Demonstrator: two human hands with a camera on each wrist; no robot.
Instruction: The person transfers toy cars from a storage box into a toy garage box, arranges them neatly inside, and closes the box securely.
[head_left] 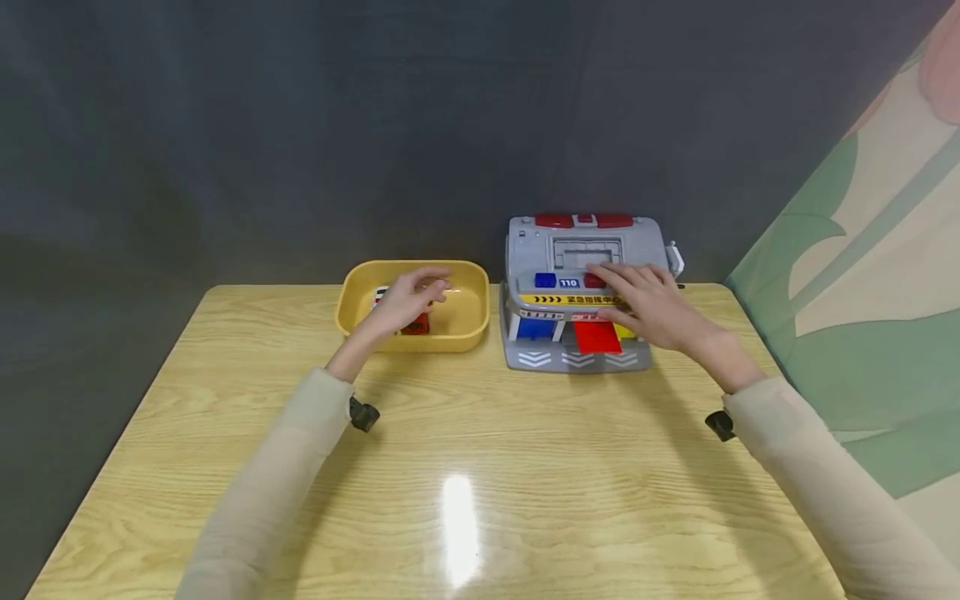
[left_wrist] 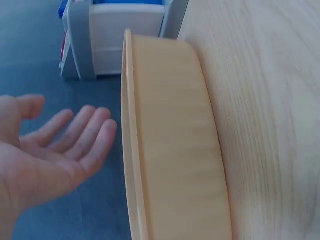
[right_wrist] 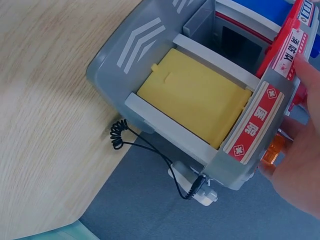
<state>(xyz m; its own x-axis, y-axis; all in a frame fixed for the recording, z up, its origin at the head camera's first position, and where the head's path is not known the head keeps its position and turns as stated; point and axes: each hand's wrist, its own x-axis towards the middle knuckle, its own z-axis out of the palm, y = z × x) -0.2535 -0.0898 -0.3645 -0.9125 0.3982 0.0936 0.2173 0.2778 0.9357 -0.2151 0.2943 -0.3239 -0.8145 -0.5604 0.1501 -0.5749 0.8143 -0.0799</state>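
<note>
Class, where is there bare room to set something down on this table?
Bare: the table between the two sleeves, and its patch left of the yellow tray. Crowded: the back, where tray and toy station nearly meet, the left hand above one, the right hand at the other.

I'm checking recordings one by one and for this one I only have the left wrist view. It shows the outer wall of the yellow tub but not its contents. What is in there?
Observer: In the head view, what looks like a red toy car lies in the yellow tub, partly hidden by the left hand.
Operator: Thanks. A bit of the toy station shows in my view. Is anyone touching it?
Observer: Yes, the right hand is on the front part of its roof.
Operator: Are any of its doors open?
Observer: Yes, the red door juts out at the front.
</note>
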